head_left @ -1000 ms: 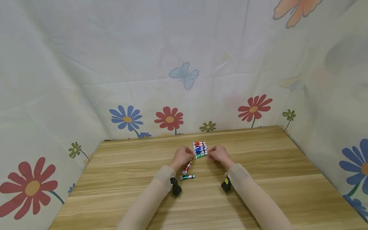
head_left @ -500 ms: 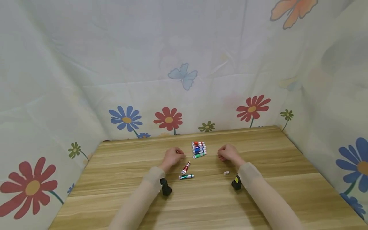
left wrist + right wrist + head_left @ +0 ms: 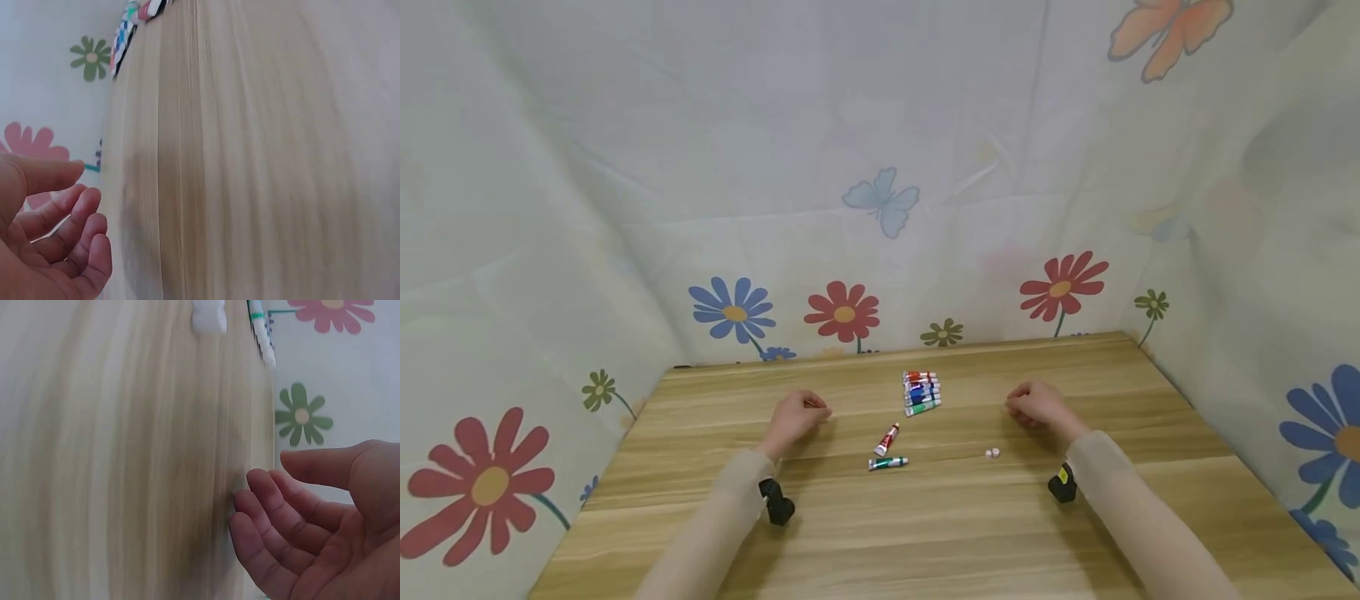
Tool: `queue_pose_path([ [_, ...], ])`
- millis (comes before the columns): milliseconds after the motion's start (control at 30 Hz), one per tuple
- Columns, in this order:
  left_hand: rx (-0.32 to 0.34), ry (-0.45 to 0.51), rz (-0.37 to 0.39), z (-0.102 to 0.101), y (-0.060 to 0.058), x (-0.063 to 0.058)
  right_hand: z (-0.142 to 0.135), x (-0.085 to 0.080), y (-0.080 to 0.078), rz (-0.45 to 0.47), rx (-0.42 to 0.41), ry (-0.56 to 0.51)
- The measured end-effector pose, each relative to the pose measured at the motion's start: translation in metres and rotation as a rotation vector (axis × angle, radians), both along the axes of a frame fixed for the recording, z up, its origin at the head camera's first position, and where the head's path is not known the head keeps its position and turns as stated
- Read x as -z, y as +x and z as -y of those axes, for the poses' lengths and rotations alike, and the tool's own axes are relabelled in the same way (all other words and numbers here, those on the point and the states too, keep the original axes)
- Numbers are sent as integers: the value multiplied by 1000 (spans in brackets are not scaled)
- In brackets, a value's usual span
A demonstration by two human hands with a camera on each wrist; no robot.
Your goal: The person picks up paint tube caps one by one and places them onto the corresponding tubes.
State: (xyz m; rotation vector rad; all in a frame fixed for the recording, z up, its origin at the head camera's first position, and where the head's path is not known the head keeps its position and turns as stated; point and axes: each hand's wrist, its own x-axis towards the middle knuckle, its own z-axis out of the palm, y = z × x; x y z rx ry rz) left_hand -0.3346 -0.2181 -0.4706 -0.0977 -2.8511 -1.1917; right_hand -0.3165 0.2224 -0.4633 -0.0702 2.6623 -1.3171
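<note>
Several small paint tubes [image 3: 921, 388] lie side by side in a stack-like row, with a light green tube [image 3: 922, 407] nearest the person. My left hand [image 3: 796, 419] is left of them, over the table, its fingers loosely curled around nothing. To their right is my right hand [image 3: 1041, 408], equally relaxed and without anything in it. Between the hands, closer to the person, lie a red tube [image 3: 886, 439], set at a slant, and a dark green tube [image 3: 888, 463]. The right wrist view shows gaps between thumb and fingers [image 3: 262, 487].
Two small whitish pieces [image 3: 992, 453] sit on the wooden table [image 3: 925, 533], nearer the right forearm. A flower-printed cloth [image 3: 880, 275] hangs behind the table and along both sides. Each wrist carries a black camera [image 3: 777, 502].
Both hands have let go of the light green tube's ends and moved apart, left hand leftward, right hand rightward. The whitish pieces have come into view. The tubes stay in place.
</note>
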Motion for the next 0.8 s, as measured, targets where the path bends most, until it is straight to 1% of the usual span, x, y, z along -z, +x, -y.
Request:
queue_pose_path([
  [167, -23, -12, 0, 23, 14, -6, -23, -1, 11, 7, -9, 26],
  [367, -18, -26, -4, 42, 25, -9, -46, -8, 22, -15, -25, 75],
  [567, 0, -65, -38, 48, 35, -11, -56, -13, 31, -39, -48, 109],
  [700, 5, -61, -60, 46, 41, -13, -57, -13, 38, -80, -72, 137],
  [800, 9, -45, -57, 43, 46, -16, -55, -12, 44, -99, -86, 134],
])
